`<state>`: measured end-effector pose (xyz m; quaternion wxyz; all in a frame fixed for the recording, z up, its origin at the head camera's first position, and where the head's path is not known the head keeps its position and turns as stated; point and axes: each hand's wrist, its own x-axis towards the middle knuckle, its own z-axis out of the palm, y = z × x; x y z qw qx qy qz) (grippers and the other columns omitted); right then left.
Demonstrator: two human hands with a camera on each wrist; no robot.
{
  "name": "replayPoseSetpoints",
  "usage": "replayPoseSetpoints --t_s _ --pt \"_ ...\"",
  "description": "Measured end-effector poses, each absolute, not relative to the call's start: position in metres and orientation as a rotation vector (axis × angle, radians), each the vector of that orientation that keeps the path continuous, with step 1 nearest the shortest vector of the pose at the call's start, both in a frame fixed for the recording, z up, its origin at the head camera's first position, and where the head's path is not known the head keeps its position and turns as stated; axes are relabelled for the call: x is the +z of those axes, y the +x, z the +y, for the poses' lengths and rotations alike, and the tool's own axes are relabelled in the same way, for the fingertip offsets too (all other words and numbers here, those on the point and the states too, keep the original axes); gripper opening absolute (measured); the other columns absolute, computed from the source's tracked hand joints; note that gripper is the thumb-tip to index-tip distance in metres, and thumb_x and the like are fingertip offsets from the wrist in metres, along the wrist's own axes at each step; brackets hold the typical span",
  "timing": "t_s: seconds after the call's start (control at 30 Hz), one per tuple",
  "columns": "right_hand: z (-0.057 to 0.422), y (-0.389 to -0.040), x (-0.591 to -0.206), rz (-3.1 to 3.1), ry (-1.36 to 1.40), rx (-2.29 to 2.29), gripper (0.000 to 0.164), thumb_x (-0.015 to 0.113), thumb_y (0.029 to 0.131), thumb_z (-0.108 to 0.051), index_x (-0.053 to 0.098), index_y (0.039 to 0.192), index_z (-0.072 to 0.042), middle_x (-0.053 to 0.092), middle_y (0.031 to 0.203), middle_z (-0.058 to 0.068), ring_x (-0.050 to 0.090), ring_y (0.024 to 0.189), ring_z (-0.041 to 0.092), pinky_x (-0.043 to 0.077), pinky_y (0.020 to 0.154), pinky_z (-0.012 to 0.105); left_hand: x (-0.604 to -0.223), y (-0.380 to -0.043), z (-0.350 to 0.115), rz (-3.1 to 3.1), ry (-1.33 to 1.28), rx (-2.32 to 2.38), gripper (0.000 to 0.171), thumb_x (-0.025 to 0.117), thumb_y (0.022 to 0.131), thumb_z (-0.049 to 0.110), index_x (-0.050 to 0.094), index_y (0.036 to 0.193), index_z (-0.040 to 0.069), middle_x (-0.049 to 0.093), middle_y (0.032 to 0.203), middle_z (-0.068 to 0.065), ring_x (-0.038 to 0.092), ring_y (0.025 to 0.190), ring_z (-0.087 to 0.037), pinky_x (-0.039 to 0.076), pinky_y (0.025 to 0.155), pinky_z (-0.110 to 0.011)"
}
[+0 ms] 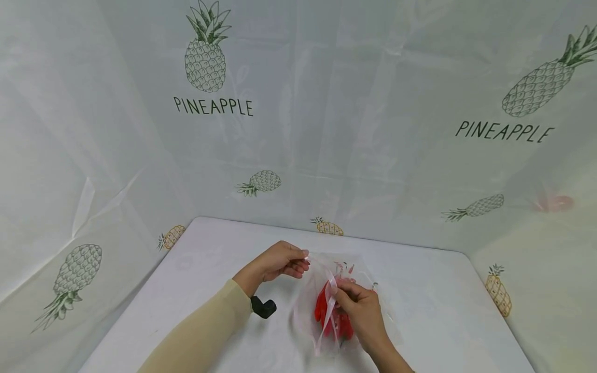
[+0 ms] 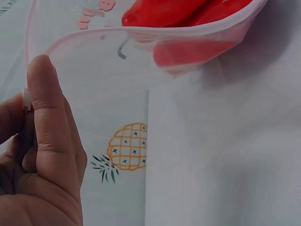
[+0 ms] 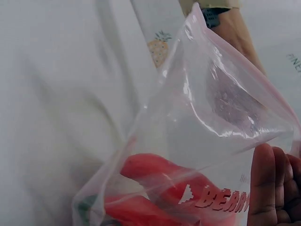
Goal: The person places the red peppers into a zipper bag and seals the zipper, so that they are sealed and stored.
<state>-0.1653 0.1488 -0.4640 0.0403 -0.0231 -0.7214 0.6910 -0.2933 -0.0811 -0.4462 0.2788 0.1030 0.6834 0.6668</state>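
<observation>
A clear zip bag with pink edges [image 1: 303, 316] stands with its mouth open over the white table, red lettering printed on its side. Inside are several glossy red peppers [image 2: 164, 12], also visible through the plastic in the right wrist view [image 3: 150, 172]; a dark green stem shows at one end. With thumb and fingers, my left hand [image 1: 282, 261] pinches the bag's upper corner at a small white zip slider [image 2: 27, 100]. My right hand [image 1: 364, 308] pinches the bag's rim at the other side; its thumb is hidden in the right wrist view.
The white table [image 1: 434, 305] has rounded far corners. Pale sheets printed with pineapples [image 1: 205, 67] hang behind it and along both sides. A black wrist mount [image 1: 263, 307] juts from the left sleeve. A blurred pinkish-red patch [image 1: 555, 202] shows on the right sheet.
</observation>
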Motion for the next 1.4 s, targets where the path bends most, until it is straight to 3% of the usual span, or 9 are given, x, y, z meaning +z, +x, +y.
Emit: replayPoseSetpoints --t_s 0.13,0.3,0.47,0.6,0.77,0.9,1.0,1.13,1.4 --pt "0.150 -0.158 -0.467 -2.262 -0.143 2.074 0.025 0.075 0.099 -0.022 0.080 0.112 -0.002 0.076 0.089 0.010 0.069 0.075 0.020 0.064 0.069 0.031 -0.447 -0.294 -0.081 1.829 0.264 1.796 0.034 0.064 0.106 0.023 0.075 0.108 -0.009 0.075 0.083 -0.006 0.071 0.068 -0.012 0.065 0.070 -0.027" --pt "0.151 -0.144 -0.475 -2.398 -0.315 1.988 0.033 0.069 0.103 -0.037 0.081 0.110 -0.007 0.076 0.094 0.007 0.065 0.084 0.019 0.062 0.072 0.027 -0.446 -0.296 -0.079 1.838 0.255 1.822 0.038 0.062 0.107 0.022 0.071 0.116 -0.014 0.076 0.084 -0.006 0.072 0.069 -0.011 0.065 0.071 -0.027" --pt "0.152 -0.126 -0.490 -2.454 -0.370 2.134 0.044 0.061 0.107 -0.040 0.077 0.114 0.001 0.074 0.090 0.007 0.070 0.079 0.020 0.066 0.072 0.032 -0.445 -0.298 -0.079 1.849 0.241 1.860 0.044 0.062 0.108 0.022 0.065 0.124 -0.018 0.076 0.086 -0.006 0.072 0.070 -0.011 0.065 0.074 -0.027" --pt "0.148 -0.110 -0.505 -2.536 -0.442 2.316 0.054 0.055 0.109 -0.046 0.075 0.110 0.005 0.076 0.087 0.007 0.072 0.075 0.018 0.066 0.073 0.034 -0.444 -0.299 -0.079 1.852 0.224 1.886 0.042 0.062 0.108 0.023 0.067 0.122 -0.016 0.076 0.088 -0.007 0.073 0.071 -0.012 0.065 0.075 -0.028" --pt "0.135 -0.100 -0.518 -2.536 -0.547 2.559 0.064 0.050 0.108 -0.055 0.073 0.113 0.004 0.080 0.095 0.007 0.078 0.084 0.022 0.066 0.084 0.035 -0.443 -0.299 -0.080 1.832 0.207 1.932 0.038 0.063 0.107 0.022 0.071 0.116 -0.014 0.076 0.087 -0.007 0.073 0.070 -0.011 0.065 0.074 -0.027" --pt "0.128 -0.104 -0.520 -2.205 -0.623 2.854 0.068 0.052 0.108 -0.055 0.063 0.127 0.009 0.080 0.108 0.012 0.079 0.102 0.029 0.063 0.094 0.042 -0.441 -0.297 -0.081 1.825 0.200 1.957 0.038 0.062 0.108 0.021 0.070 0.118 -0.014 0.076 0.087 -0.006 0.073 0.071 -0.010 0.065 0.074 -0.027" --pt "0.128 -0.111 -0.515 -1.913 -0.702 2.972 0.073 0.054 0.107 -0.051 0.045 0.144 0.012 0.079 0.113 0.014 0.077 0.110 0.031 0.061 0.098 0.043 -0.441 -0.296 -0.086 1.825 0.205 1.970 0.041 0.062 0.108 0.021 0.066 0.122 -0.017 0.076 0.087 -0.006 0.073 0.072 -0.010 0.065 0.076 -0.027" --pt "0.136 -0.124 -0.507 -1.691 -0.740 2.992 0.083 0.057 0.106 -0.052 0.025 0.158 0.004 0.077 0.118 0.013 0.075 0.116 0.031 0.059 0.100 0.043 -0.444 -0.296 -0.097 1.842 0.187 1.986 0.041 0.061 0.108 0.021 0.066 0.123 -0.016 0.077 0.092 -0.008 0.074 0.075 -0.012 0.065 0.078 -0.029" --pt "0.164 -0.156 -0.503 -1.714 -0.603 2.940 0.077 0.060 0.107 -0.046 0.029 0.158 0.001 0.074 0.120 0.011 0.074 0.115 0.028 0.059 0.100 0.046 -0.456 -0.285 -0.124 1.835 0.116 2.021 0.038 0.060 0.108 0.019 0.066 0.123 -0.016 0.077 0.101 -0.016 0.076 0.080 -0.013 0.065 0.081 -0.029"
